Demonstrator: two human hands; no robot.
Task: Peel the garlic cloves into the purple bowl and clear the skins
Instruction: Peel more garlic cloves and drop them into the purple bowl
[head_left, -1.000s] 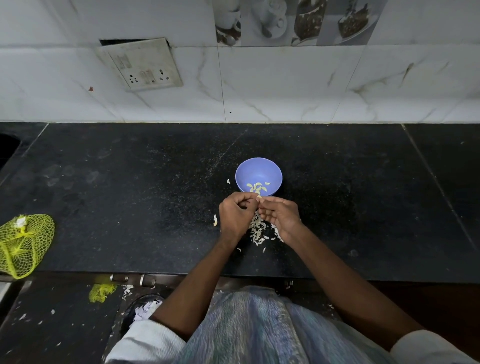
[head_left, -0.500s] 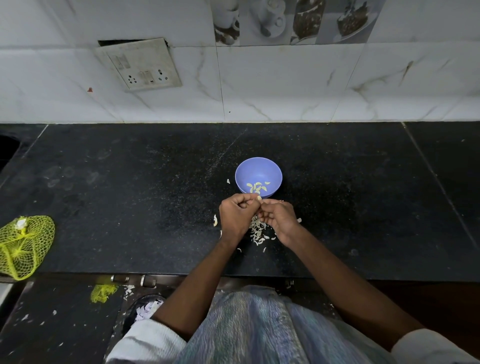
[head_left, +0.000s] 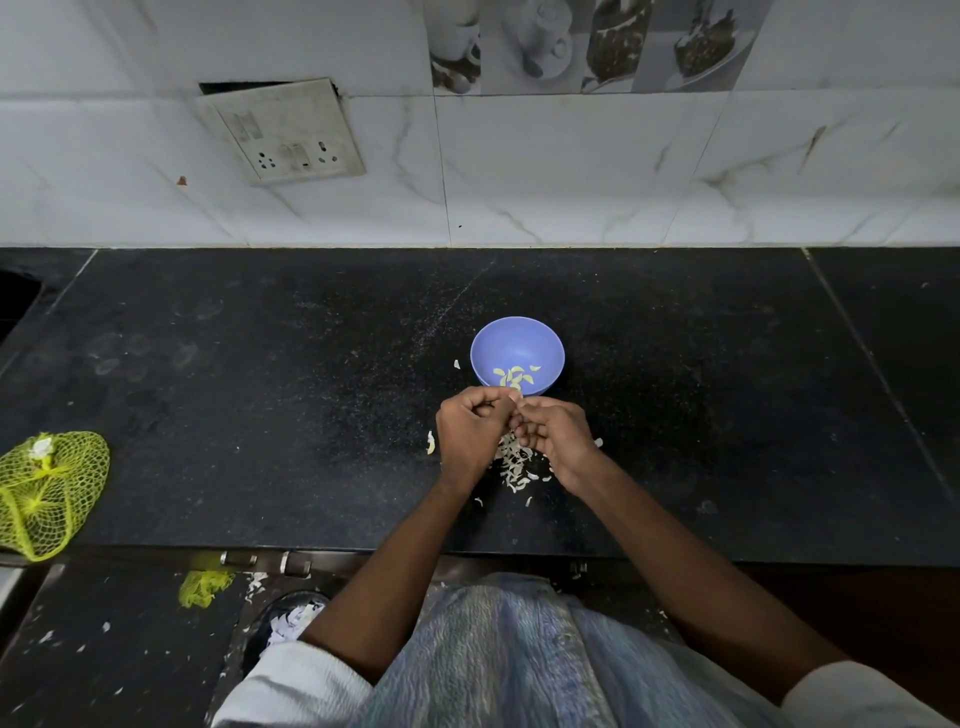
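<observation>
Head view: we are pinching a clove (head_left: 515, 397) between left hand (head_left: 469, 435) and right hand (head_left: 555, 436); slipping could drop it among skins (head_left: 514, 460) below instead of bowl (head_left: 517, 362) ahead.

Black counter (head_left: 260, 415): purple bowl (head_left: 540, 347), garlic skins (head_left: 514, 460), yellow net bag (head_left: 49, 493), seemingly empty

Small round purple plastic bowl (head_left: 517, 362) upright on black counter, mid-frame. Handful of pale, curved peeled garlic cloves (head_left: 516, 378) lying loose at its bottom, toward near side. Heap of thin whitish papery garlic skins (head_left: 515, 460) scattered on counter just in front of bowl; few stray flakes beside it, one by bowl's left rim.
</observation>
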